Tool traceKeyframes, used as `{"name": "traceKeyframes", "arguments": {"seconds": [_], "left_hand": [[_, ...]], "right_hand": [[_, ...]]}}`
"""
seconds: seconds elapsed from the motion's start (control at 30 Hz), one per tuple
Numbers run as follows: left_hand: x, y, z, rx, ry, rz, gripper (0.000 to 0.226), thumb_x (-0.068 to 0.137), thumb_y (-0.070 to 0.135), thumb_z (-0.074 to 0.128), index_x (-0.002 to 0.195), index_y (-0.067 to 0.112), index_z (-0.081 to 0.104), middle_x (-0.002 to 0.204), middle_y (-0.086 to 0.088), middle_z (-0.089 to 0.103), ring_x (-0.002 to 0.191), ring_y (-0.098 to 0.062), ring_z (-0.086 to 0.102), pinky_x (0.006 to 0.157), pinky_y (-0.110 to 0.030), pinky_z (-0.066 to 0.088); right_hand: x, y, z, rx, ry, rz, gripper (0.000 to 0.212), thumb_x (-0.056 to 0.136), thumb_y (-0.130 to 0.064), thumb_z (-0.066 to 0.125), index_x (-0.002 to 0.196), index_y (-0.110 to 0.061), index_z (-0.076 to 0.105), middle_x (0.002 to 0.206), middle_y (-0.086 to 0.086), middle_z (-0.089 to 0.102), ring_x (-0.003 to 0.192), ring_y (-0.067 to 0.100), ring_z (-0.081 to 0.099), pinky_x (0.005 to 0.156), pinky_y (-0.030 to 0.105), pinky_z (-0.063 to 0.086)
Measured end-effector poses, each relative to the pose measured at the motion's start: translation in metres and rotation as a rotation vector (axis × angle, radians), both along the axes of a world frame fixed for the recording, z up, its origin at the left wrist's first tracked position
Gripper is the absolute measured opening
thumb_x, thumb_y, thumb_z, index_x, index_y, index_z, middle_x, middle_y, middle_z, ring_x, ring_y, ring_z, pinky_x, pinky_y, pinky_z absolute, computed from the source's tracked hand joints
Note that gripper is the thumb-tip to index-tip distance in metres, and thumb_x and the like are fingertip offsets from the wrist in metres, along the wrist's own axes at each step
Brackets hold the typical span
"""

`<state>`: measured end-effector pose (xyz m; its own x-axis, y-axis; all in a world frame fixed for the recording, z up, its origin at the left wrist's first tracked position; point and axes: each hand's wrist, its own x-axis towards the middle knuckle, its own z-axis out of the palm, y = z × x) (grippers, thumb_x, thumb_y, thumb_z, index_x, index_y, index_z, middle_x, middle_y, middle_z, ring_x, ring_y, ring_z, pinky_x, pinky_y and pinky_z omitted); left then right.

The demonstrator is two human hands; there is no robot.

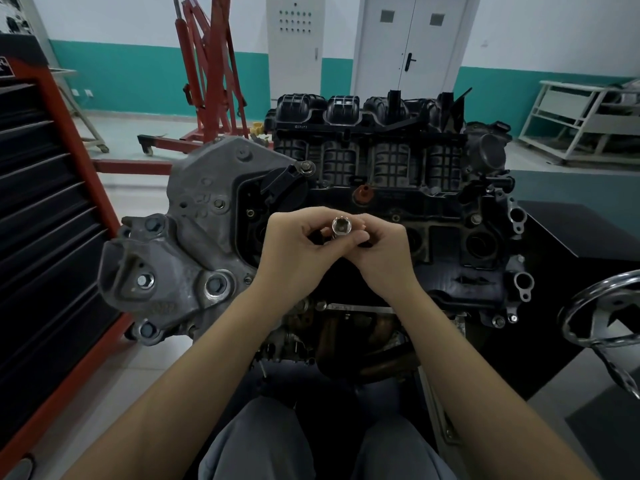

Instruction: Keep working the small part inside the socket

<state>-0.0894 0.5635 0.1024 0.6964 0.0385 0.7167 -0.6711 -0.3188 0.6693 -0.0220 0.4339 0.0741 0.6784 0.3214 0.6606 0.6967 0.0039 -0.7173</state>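
Forearms converge | our left hand (294, 247) and right hand (382, 249) jointly pinch socket (341, 227) | square drive end faces us, axis pointing toward engine (398, 188) beyond.

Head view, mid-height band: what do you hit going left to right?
Tool cabinet → grey engine bracket → left hand → socket, pinched by both hands → right hand → black engine cover → chrome handwheel.
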Motion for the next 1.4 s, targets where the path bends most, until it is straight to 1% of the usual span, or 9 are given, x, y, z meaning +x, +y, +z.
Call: {"name": "traceKeyframes", "arguments": {"seconds": [0.2, 0.4, 0.6, 0.77, 0.97, 1.07, 1.17, 1.3, 1.4], "left_hand": [[-0.0014, 0.0036, 0.0008, -0.038, 0.104, -0.195, 0.035, 0.084, -0.004, 0.067, 0.108, 0.020, 0.069, 0.099, 0.008, 0.074, 0.101, -0.012, 0.069, 0.089, -0.021, 0.051], [-0.0022, 0.0032, -0.0027, -0.034, 0.013, -0.020, 0.023, 0.078, 0.001, 0.075, 0.098, 0.014, 0.074, 0.095, 0.004, 0.075, 0.093, -0.012, 0.071, 0.086, -0.029, 0.055], [-0.0029, 0.0044, -0.0030, -0.098, 0.070, -0.164, 0.036, 0.082, -0.008, 0.067, 0.108, 0.016, 0.068, 0.100, 0.004, 0.074, 0.100, -0.014, 0.070, 0.089, -0.024, 0.052], [-0.0025, 0.0004, -0.0008, -0.068, 0.012, -0.020, 0.027, 0.076, -0.002, 0.077, 0.097, 0.015, 0.073, 0.094, 0.000, 0.075, 0.092, -0.014, 0.071, 0.086, -0.031, 0.056], [-0.0027, 0.0047, -0.0002, -0.125, 0.084, -0.185, 0.036, 0.082, -0.013, 0.065, 0.111, 0.008, 0.067, 0.097, 0.005, 0.074, 0.098, -0.012, 0.070, 0.087, -0.022, 0.053], [-0.0026, 0.0032, -0.0008, -0.081, 0.063, -0.129, 0.034, 0.081, -0.009, 0.070, 0.108, 0.011, 0.069, 0.101, -0.004, 0.073, 0.100, -0.016, 0.070, 0.090, -0.029, 0.053], [-0.0017, 0.0025, -0.0016, -0.079, 0.025, -0.049, 0.024, 0.079, -0.001, 0.075, 0.097, 0.014, 0.073, 0.094, 0.000, 0.075, 0.093, -0.014, 0.071, 0.086, -0.030, 0.056], [-0.0018, 0.0048, 0.0000, -0.091, 0.075, -0.148, 0.033, 0.082, -0.005, 0.068, 0.104, 0.020, 0.070, 0.095, 0.011, 0.075, 0.098, -0.009, 0.070, 0.086, -0.020, 0.052], [-0.0031, 0.0048, 0.0006, -0.080, 0.089, -0.188, 0.038, 0.083, -0.008, 0.066, 0.109, 0.019, 0.067, 0.098, 0.010, 0.074, 0.101, -0.009, 0.069, 0.088, -0.021, 0.051]], "right_hand": [[-0.0014, -0.0014, -0.0010, -0.089, -0.008, 0.017, 0.033, 0.085, 0.003, 0.064, 0.105, -0.023, 0.062, 0.093, -0.019, 0.065, 0.091, -0.007, 0.064, 0.080, 0.012, 0.048], [0.0005, 0.0003, 0.0005, -0.002, 0.006, -0.026, 0.019, 0.079, 0.006, 0.071, 0.098, 0.003, 0.070, 0.092, 0.011, 0.072, 0.090, 0.017, 0.069, 0.083, 0.030, 0.055], [-0.0010, -0.0019, -0.0004, -0.100, -0.026, -0.005, 0.033, 0.085, 0.005, 0.064, 0.111, -0.014, 0.061, 0.096, -0.015, 0.065, 0.093, -0.008, 0.063, 0.081, 0.012, 0.047], [0.0008, 0.0016, 0.0003, -0.032, -0.001, -0.034, 0.019, 0.079, 0.000, 0.073, 0.098, -0.002, 0.072, 0.092, 0.002, 0.073, 0.091, 0.011, 0.069, 0.084, 0.031, 0.055], [0.0001, 0.0000, -0.0008, -0.076, -0.037, -0.015, 0.035, 0.083, 0.005, 0.065, 0.108, -0.019, 0.063, 0.096, -0.019, 0.066, 0.093, -0.007, 0.064, 0.081, 0.011, 0.047], [0.0013, 0.0006, -0.0020, -0.040, -0.016, -0.048, 0.027, 0.081, 0.006, 0.068, 0.102, -0.011, 0.069, 0.093, -0.007, 0.070, 0.090, 0.000, 0.067, 0.081, 0.017, 0.050], [0.0007, 0.0013, -0.0040, -0.016, -0.023, -0.049, 0.018, 0.082, 0.002, 0.070, 0.100, 0.000, 0.070, 0.095, 0.004, 0.072, 0.093, 0.010, 0.068, 0.084, 0.024, 0.052], [-0.0012, 0.0023, -0.0015, -0.083, -0.028, -0.011, 0.033, 0.085, 0.005, 0.063, 0.108, -0.018, 0.063, 0.095, -0.018, 0.066, 0.093, -0.007, 0.064, 0.081, 0.012, 0.047], [0.0012, 0.0016, -0.0005, -0.070, -0.024, -0.026, 0.035, 0.081, 0.005, 0.066, 0.101, -0.023, 0.065, 0.086, -0.025, 0.067, 0.088, -0.007, 0.065, 0.078, 0.010, 0.047]]}}
